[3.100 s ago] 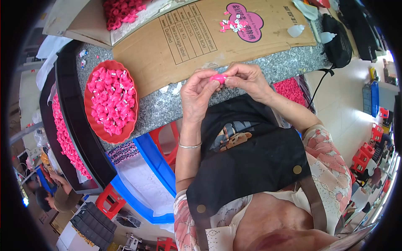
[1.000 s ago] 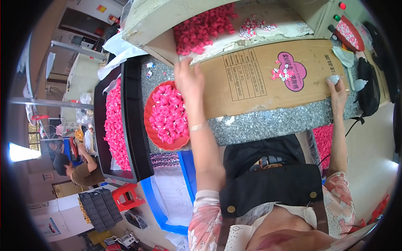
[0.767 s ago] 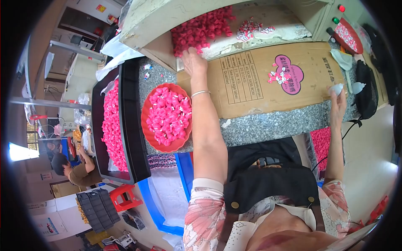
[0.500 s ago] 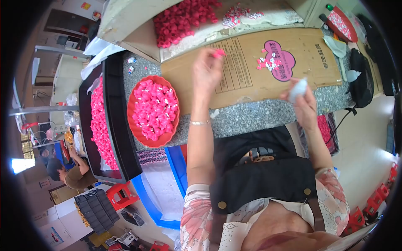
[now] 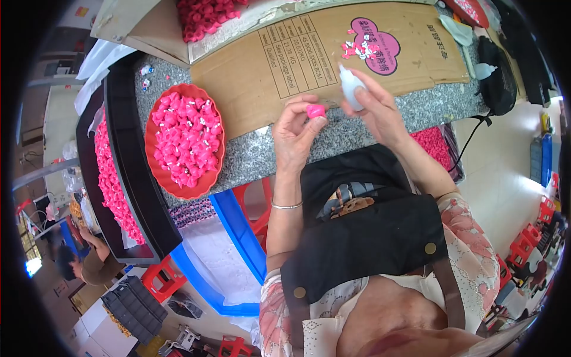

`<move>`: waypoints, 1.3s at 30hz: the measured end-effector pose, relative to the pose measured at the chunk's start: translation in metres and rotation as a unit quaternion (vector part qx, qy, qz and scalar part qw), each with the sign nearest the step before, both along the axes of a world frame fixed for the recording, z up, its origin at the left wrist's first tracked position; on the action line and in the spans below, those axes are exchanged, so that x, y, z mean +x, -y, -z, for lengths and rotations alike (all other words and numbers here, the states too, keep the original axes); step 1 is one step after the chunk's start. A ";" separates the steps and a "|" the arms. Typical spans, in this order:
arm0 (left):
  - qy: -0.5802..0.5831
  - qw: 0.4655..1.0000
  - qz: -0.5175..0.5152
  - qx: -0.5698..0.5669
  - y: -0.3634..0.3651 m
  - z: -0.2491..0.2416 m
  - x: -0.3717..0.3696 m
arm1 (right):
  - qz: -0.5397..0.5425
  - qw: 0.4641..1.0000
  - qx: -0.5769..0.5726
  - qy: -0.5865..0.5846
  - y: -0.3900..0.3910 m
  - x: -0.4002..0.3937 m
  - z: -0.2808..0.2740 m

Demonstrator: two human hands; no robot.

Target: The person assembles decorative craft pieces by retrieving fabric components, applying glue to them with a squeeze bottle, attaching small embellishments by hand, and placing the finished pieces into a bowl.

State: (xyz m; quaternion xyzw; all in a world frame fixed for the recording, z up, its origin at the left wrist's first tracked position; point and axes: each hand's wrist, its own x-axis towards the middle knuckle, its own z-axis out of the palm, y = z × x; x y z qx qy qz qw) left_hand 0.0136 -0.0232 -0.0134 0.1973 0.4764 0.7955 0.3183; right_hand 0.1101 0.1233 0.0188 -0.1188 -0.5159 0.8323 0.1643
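My left hand, with a bracelet at its wrist, pinches a small bright pink piece between thumb and fingertips, above the near edge of the cardboard. In my right hand is a small whitish squeeze bottle, its narrow nozzle pointing up and away. The bottle and the pink piece are apart, a short gap between them. Left of my hands, a red scalloped bowl holds many similar pink pieces with white bits on them. Small white and pink bits lie on the cardboard's printed pink patch.
The flattened cardboard covers part of a speckled grey counter. A black tray with pink pieces stands at the left. More pink pieces lie in an open-fronted shelf. Another small bottle lies at the right. A co-worker is far left.
My left hand has drawn back toward me with the pink piece. My right hand has brought the bottle leftward, close to it. The camera view has shifted.
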 end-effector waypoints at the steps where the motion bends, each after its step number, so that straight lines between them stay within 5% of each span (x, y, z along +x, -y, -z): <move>1: 0.028 0.999 0.007 -0.013 0.005 -0.002 0.000 | 0.021 0.995 0.096 0.026 -0.007 0.007 -0.003; 4: -0.016 1.000 -0.015 -0.008 0.009 0.003 -0.002 | 0.097 0.970 0.223 -0.001 -0.020 0.026 -0.020; 17: -0.082 0.997 -0.006 -0.006 0.005 0.000 0.003 | 0.091 0.816 0.564 -0.090 -0.023 0.033 -0.048; 39: -0.111 0.994 -0.002 -0.021 0.004 -0.009 0.009 | 0.070 0.821 0.561 -0.075 -0.020 0.032 -0.040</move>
